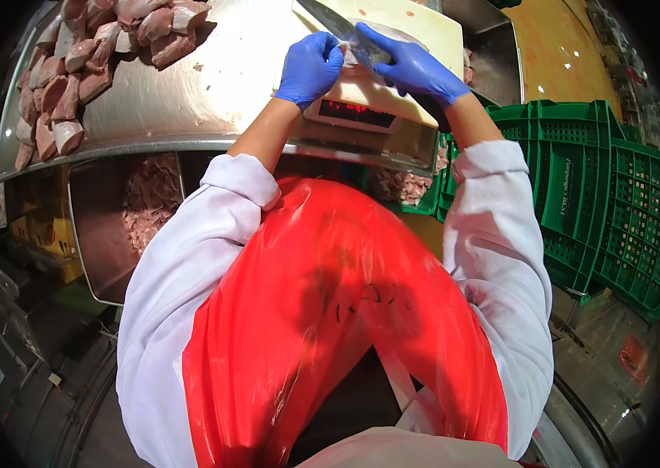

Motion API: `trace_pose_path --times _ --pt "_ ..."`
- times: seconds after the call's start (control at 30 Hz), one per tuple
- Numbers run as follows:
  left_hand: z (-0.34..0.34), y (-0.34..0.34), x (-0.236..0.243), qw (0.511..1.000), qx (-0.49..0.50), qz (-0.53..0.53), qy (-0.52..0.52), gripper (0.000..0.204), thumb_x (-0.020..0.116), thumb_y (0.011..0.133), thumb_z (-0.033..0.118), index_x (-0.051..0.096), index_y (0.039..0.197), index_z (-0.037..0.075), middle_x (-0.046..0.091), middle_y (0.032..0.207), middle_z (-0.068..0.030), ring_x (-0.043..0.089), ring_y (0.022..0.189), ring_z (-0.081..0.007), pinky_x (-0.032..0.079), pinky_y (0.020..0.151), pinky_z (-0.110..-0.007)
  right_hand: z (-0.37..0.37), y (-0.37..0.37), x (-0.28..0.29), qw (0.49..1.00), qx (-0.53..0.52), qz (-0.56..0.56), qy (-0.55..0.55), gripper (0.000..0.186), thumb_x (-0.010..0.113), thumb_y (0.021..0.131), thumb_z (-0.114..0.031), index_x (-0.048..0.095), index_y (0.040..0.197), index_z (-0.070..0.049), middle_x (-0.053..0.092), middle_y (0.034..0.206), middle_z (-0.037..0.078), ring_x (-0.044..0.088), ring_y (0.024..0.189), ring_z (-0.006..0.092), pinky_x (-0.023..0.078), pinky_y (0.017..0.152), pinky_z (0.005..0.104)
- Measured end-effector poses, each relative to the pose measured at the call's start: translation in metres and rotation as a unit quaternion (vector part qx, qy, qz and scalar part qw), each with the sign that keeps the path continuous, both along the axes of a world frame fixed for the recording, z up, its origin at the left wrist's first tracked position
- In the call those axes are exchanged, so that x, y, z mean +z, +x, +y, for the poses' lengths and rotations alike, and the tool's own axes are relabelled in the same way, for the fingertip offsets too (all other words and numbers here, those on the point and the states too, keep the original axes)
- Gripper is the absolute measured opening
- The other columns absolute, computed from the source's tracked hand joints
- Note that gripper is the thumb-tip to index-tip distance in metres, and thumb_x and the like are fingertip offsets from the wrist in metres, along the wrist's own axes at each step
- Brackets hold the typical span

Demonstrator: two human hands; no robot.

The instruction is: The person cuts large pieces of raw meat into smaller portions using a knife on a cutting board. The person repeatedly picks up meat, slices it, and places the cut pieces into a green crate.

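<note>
My left hand (312,72), in a blue glove, pinches the edge of a pale piece of meat (352,62) on the white board (439,39) at the top centre. My right hand (419,72), gloved the same way, is closed on a knife (334,19), index finger stretched toward the blade, which slants up and left over the meat. The knife's handle is largely hidden by the hand. A display with red digits (353,115) sits just below the meat. To the left, a pile of pink meat pieces (96,51) rests on the steel worktop (166,105).
Below the worktop are a steel bin of meat (96,218) at left and a green container of meat (404,191) at centre. Green crates (564,187) stand at right, beside a steel tray (501,70) and a yellow surface (571,54). My red apron fills the lower middle.
</note>
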State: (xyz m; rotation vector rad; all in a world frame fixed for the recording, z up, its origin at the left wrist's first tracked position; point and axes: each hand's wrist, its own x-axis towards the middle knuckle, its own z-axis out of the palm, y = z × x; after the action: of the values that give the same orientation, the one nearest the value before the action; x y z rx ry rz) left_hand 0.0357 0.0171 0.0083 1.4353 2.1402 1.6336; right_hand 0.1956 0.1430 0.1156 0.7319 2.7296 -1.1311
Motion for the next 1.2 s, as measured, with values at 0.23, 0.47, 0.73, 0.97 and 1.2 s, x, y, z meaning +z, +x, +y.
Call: trace_pose_path --times 0.23,0.47,0.73,0.97,1.2 --pt "-0.02 -0.005 -0.01 0.999 0.029 -0.017 0.005 0.015 0.068 0.09 0.016 0.069 0.09 0.001 0.07 0.075 -0.0117 0.066 0.064 -0.0191 0.054 0.066 -0.032 -0.02 0.116 0.068 0.969 0.105 -0.176 0.14 0.087 0.062 0.088 -0.004 0.026 0.162 -0.032 0.062 0.079 0.028 0.061 0.065 0.0434 0.049 0.066 0.0466" --pt "-0.008 -0.009 0.004 0.998 0.045 -0.047 0.003 0.028 0.071 0.083 0.029 0.068 0.093 0.003 0.071 0.082 -0.0168 0.071 0.075 -0.0299 0.057 0.076 -0.039 -0.017 0.09 0.071 0.998 -0.03 0.035 0.03 0.079 0.055 0.091 -0.003 0.029 0.162 -0.027 0.067 0.073 0.02 0.065 0.058 0.0292 0.052 0.064 0.0394" --pt "-0.01 -0.004 -0.005 0.995 0.003 -0.091 -0.03 0.017 0.07 0.089 0.018 0.067 0.089 0.002 0.066 0.07 -0.0079 0.06 0.063 -0.0125 0.052 0.064 -0.03 -0.011 -0.032 0.01 0.998 -0.026 0.046 0.045 0.068 0.062 0.095 -0.02 0.036 0.158 -0.022 0.068 0.079 0.018 0.064 0.058 0.0261 0.056 0.063 0.0388" --pt "-0.019 -0.001 -0.007 0.996 0.021 -0.079 0.019 0.015 0.07 0.089 0.017 0.068 0.089 0.002 0.064 0.067 -0.0059 0.056 0.061 -0.0094 0.05 0.061 -0.028 -0.006 0.019 -0.007 0.951 0.156 -0.008 0.268 0.068 0.054 0.098 -0.016 0.03 0.159 -0.031 0.069 0.081 0.021 0.065 0.064 0.0411 0.054 0.063 0.0504" --pt "-0.029 -0.007 -0.011 0.996 0.036 -0.08 -0.011 0.014 0.07 0.089 0.017 0.07 0.09 0.003 0.065 0.069 -0.0053 0.058 0.062 -0.009 0.051 0.062 -0.028 -0.023 0.083 0.05 0.907 0.187 -0.178 0.334 0.087 0.052 0.089 -0.003 0.021 0.162 -0.038 0.067 0.076 0.019 0.065 0.063 0.0398 0.052 0.058 0.0502"
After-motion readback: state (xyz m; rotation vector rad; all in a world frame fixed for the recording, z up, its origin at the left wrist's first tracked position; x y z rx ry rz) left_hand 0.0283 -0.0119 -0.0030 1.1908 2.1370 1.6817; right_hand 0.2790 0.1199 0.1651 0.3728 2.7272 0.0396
